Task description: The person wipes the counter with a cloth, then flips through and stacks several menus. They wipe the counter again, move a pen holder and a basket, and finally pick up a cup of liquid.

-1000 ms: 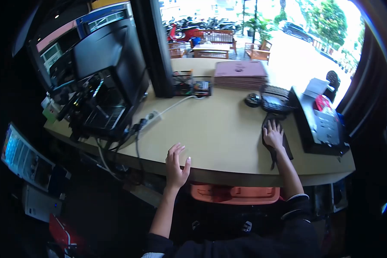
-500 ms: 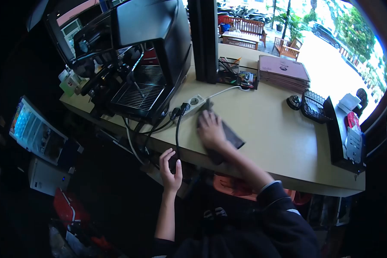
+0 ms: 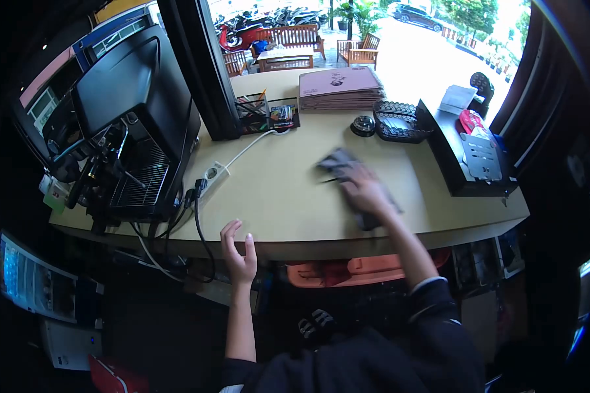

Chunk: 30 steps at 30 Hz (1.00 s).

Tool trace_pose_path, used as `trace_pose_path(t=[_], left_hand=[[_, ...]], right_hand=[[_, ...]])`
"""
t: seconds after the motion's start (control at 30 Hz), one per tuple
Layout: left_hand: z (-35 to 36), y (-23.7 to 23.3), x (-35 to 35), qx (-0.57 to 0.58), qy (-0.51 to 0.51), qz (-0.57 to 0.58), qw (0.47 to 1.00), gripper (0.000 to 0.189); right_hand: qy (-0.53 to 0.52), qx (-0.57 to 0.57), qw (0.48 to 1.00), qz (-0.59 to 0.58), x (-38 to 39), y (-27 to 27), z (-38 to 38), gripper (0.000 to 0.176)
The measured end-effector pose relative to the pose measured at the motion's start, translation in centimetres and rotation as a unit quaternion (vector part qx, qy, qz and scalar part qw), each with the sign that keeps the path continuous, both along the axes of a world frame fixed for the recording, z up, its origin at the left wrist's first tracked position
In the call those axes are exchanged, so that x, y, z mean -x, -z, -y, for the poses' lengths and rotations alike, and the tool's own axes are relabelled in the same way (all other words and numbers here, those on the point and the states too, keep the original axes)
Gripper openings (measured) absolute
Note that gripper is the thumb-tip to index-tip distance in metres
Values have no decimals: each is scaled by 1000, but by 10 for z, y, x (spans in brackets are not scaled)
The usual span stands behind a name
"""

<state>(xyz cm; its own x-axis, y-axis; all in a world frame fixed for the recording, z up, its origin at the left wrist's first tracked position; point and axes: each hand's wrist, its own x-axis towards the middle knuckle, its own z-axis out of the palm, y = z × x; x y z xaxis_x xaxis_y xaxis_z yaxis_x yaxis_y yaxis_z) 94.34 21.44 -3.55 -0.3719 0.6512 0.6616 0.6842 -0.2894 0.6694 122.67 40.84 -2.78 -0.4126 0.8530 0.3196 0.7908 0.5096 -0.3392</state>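
My right hand (image 3: 366,190) presses down on a dark grey cloth (image 3: 367,219) spread on the pale counter (image 3: 282,196); hand and cloth are slightly blurred. Parts of the cloth stick out past the fingers and below the palm. Just off the counter's front edge, my left hand (image 3: 240,254) is raised with its fingers curved and apart, holding nothing. On the counter to its upper left lies a white power strip (image 3: 214,175) with black plugs (image 3: 195,193) in it.
A black espresso machine (image 3: 144,124) stands at the left. Along the back are a pen organizer (image 3: 283,116), stacked pink folders (image 3: 341,82), a round bell (image 3: 363,126) and a black basket (image 3: 400,122). A black box (image 3: 482,187) occupies the right end; an orange container (image 3: 373,270) sits below the counter.
My right hand has slid the cloth rightward over the counter, away from the power strip. The view has turned to the right. My left hand stays raised near the front edge.
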Motion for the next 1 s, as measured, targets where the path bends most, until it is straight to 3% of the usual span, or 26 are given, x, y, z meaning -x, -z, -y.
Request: trace_pose_path(t=[0.1, 0.17, 0.23, 0.27, 0.33, 0.4, 0.47, 0.53, 0.63, 0.8, 1.0], left_hand=[[-9, 3, 0, 29, 9, -59, 998, 32], [-13, 6, -1, 81, 1, -97, 992, 36], [-11, 8, -4, 88, -10, -123, 988, 37], [-10, 9, -5, 95, -19, -149, 984, 39], [-5, 7, -6, 90, -20, -158, 983, 39], [2, 6, -2, 93, -28, -156, 983, 40], [13, 6, 5, 96, -43, -152, 983, 39], [26, 10, 12, 88, -51, -114, 988, 38], [46, 18, 19, 91, -66, -77, 991, 38], [75, 22, 28, 86, -100, -44, 990, 37], [85, 9, 31, 50, -130, -28, 990, 34]], right_hand=[[183, 5, 982, -38, -124, 14, -6, 50], [225, 29, 970, -85, -146, 23, 7, 51], [383, -35, 919, 83, -143, 27, 28, 54], [391, 8, 912, 125, -127, 30, 33, 58], [288, -8, 950, 119, -83, 30, 46, 59], [111, -22, 989, 93, -48, 26, 35, 58], [66, 5, 995, 76, -18, 22, -10, 57], [102, 47, 988, 103, 22, 15, -62, 57], [32, 0, 995, 92, 100, 17, -92, 55], [-197, -54, 975, 88, 210, 23, -1, 54], [-301, -66, 950, 57, 226, 23, 97, 51]])
